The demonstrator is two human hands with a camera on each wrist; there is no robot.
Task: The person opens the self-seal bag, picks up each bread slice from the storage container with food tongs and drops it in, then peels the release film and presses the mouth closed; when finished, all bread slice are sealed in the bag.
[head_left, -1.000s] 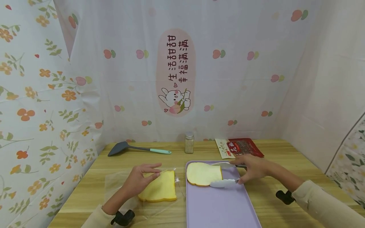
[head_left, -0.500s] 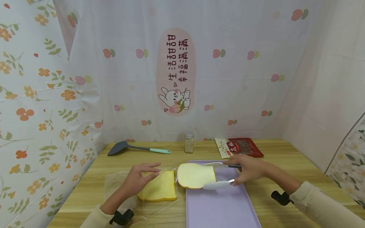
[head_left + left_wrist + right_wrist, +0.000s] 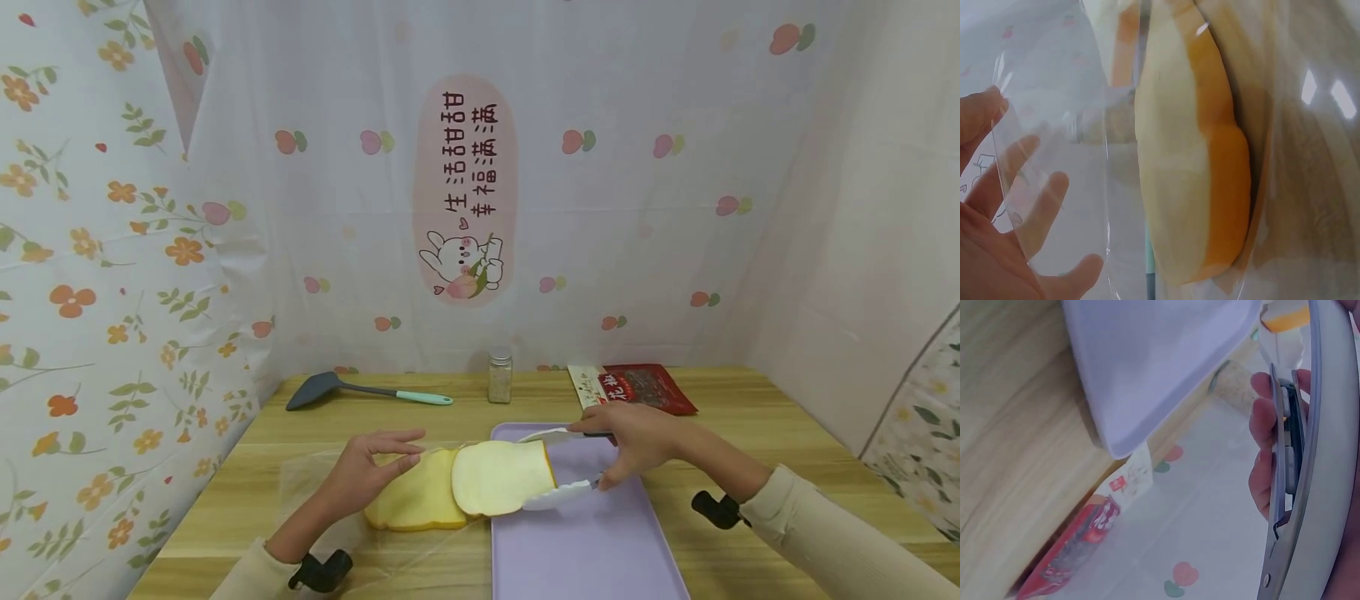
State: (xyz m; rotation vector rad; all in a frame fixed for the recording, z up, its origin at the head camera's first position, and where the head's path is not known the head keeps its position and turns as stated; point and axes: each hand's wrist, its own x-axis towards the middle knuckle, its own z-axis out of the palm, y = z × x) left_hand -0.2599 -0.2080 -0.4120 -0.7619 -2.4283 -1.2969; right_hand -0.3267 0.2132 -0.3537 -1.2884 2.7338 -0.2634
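My left hand [image 3: 366, 473] is at the mouth of a clear plastic bag [image 3: 1054, 187], its fingers spread and seen through the raised film in the left wrist view. In that bag lies a bread slice [image 3: 416, 492] with a yellow-orange crust. With my right hand [image 3: 641, 437] I grip a pair of tongs [image 3: 561, 495] with white ends and metal handles. The tongs hold a second bread slice [image 3: 501, 477] by its two sides. That slice hangs over the left edge of the purple tray [image 3: 581, 554], and its far end overlaps the first slice's right side.
Along the back of the wooden table [image 3: 262, 467] lie a dark spatula [image 3: 375, 390] with a mint handle, a small spice jar [image 3: 499, 377], and a red-and-white packet [image 3: 637, 388] behind the tray. A printed curtain [image 3: 345, 233] hangs behind.
My right hand has moved left with the tongs, carrying the bread slice off the tray's far end to the bag's mouth. My left hand has hardly moved.
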